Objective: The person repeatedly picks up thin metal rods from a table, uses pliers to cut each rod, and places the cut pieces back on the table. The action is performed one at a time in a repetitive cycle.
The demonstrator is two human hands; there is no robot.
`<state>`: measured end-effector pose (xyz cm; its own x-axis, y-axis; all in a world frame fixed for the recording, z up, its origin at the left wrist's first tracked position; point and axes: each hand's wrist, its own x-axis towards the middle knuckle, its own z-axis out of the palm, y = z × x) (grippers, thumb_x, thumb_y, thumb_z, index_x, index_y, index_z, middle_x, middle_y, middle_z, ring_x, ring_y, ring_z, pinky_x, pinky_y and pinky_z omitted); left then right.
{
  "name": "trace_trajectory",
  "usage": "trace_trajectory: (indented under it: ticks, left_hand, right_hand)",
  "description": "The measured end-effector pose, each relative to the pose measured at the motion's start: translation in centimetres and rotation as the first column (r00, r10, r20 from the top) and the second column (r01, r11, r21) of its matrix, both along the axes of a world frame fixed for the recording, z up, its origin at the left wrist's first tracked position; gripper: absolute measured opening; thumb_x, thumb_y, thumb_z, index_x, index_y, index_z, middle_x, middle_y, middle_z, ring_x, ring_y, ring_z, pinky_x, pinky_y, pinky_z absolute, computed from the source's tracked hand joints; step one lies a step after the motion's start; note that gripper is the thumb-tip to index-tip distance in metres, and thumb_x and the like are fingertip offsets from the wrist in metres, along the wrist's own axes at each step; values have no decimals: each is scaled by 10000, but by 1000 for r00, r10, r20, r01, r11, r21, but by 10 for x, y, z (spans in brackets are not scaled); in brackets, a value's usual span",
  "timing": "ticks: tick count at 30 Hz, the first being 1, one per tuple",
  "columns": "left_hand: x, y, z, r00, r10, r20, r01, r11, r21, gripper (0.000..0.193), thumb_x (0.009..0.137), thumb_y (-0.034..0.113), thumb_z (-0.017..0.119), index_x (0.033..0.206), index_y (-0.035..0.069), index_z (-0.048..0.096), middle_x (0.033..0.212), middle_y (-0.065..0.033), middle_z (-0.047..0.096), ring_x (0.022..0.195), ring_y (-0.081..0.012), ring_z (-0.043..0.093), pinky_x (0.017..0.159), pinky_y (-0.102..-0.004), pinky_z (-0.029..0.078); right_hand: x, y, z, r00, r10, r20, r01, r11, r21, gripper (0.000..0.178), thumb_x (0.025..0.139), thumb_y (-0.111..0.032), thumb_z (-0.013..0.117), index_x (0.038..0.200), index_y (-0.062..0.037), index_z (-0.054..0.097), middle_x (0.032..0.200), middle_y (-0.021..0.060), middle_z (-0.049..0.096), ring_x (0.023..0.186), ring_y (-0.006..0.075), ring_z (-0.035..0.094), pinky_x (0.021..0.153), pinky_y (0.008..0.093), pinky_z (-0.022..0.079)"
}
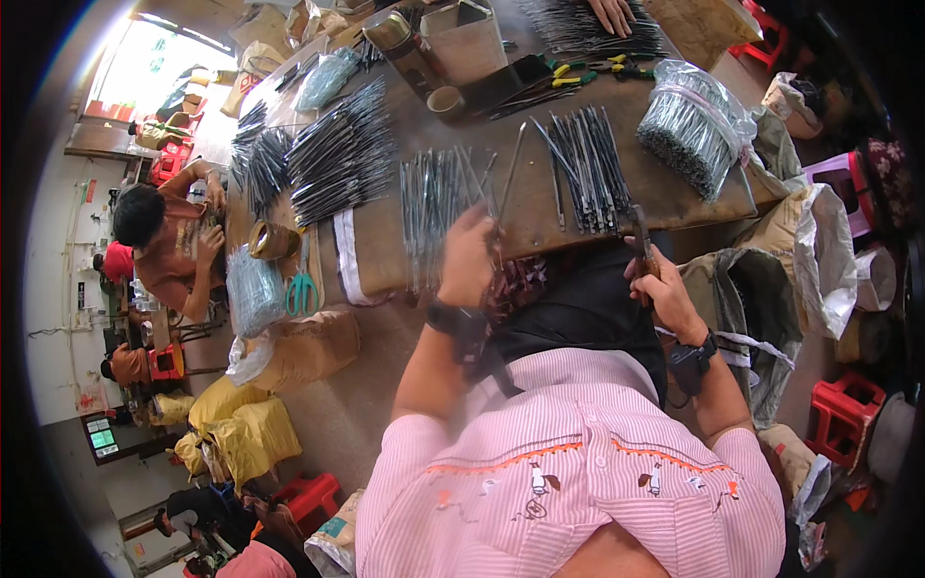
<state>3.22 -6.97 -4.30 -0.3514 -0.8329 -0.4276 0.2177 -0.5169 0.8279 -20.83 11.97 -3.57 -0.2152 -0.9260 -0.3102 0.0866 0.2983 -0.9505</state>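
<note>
My left hand [466, 258] is blurred by motion over the table edge, its fingers curled. What it holds is hard to make out; a thin metal rod [512, 173] slants up just beyond the fingers. Left of it lies a blurred batch of thin dark metal rods [424, 207]. My right hand [665, 291] is closed round the brownish handle of a tool like pliers [640, 234], whose dark jaws point up at the table edge. Beyond those jaws lies a loose bundle of dark rods [593, 169].
On the wooden table [520, 217] are a plastic-wrapped rod bundle [694, 130], larger rod piles [339, 154], yellow-green pliers [568, 75] and a tape roll [445, 102]. Another person's hand [612, 13] rests on far rods. A co-worker [173, 241] sits left. Sacks [800, 255] stand right.
</note>
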Motion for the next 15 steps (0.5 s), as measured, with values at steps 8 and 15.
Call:
trace_trajectory:
  ticks: [8, 15]
  left_hand:
    - [15, -2, -25, 972, -90, 215, 125, 979, -159, 457, 887, 10, 509, 1311, -130, 414, 1181, -149, 565, 1039, -178, 553, 920, -281, 445]
    - [7, -22, -15, 595, 261, 760, 641, 416, -645, 393, 871, 111, 538, 1261, 67, 561, 1346, -195, 479, 1273, -365, 421, 1051, -411, 343]
  right_hand:
    - [4, 1, -1, 994, -56, 92, 58, 998, -15, 595, 731, -48, 465, 1325, -19, 461, 822, 65, 536, 648, 110, 517, 574, 239, 483]
    - [3, 15, -5, 978, -115, 174, 115, 993, 10, 553, 746, -49, 467, 1298, -7, 475, 815, 57, 542, 642, 102, 514, 552, 236, 472]
